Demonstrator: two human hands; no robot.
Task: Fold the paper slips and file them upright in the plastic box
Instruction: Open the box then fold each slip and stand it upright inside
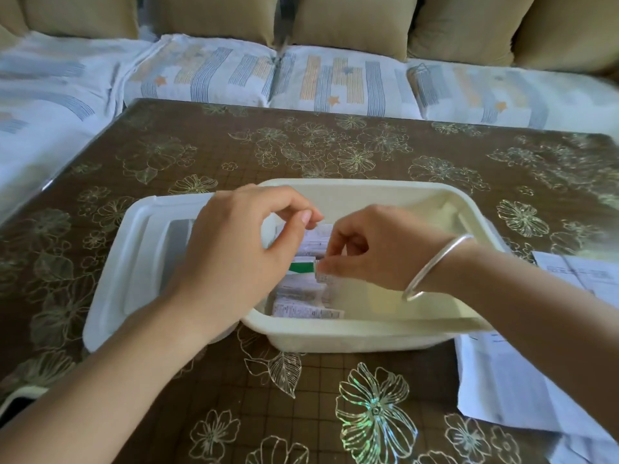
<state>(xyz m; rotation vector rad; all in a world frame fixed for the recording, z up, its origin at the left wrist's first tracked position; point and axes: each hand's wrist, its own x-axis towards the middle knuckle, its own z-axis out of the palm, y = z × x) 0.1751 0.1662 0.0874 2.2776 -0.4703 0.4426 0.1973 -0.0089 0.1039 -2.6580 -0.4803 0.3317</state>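
R hand [368,252] grip pinches a folded slip [323,274] inside plastic box [335,338], mid-surface [301,396]. L hand [241,252] grip curled over filed slips [301,309]; can't tell if holding any. Lid [110,262] at box's 9 o'clock, loose sheets [502,390] at 4.

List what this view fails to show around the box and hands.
Head view only:
Print on the filed slips in the plastic box: too small, blurred.
Number of filed slips: left hand and right hand cover the row.
The folded slip pinched by the right hand: motion-blurred.
Whether the left hand holds anything: its curled fingers hide it.
The loose sheets: cut by the right edge.
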